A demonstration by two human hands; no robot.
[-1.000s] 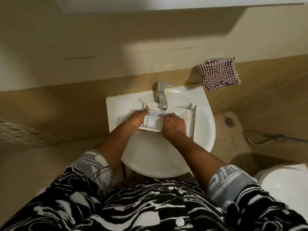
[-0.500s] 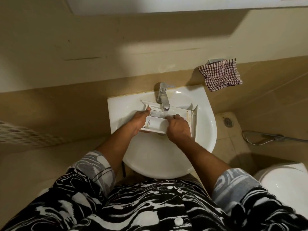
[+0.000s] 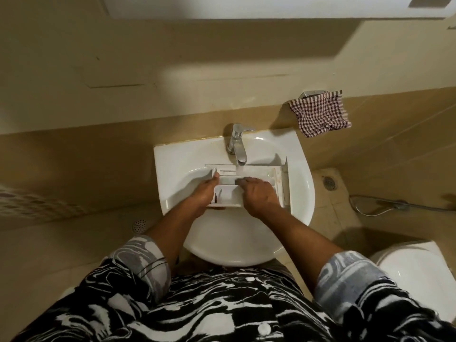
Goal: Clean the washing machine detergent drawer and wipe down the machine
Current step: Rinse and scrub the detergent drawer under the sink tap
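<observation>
Rinsing and scrubbing of the detergent drawer looks to be the step in hand. It lies in the sink under the tap, whose spout stands just beyond the fingertips. A pale streak below the spout may be running water, though I cannot be sure. The left hand grips the drawer's left end, thumb laid over the top edge, the other fingers hidden beneath. The right hand is over the middle, its fingers bent down together into a compartment, touching the plastic; whether they pinch a brush or sponge I cannot tell. Next, as I judge it, come the compartments to the right of those fingers, where the walls look stained, then tipping the drawer to drain. A checked cloth hangs well beyond and right of the fingers, likely for wiping the machine, which is not in view
</observation>
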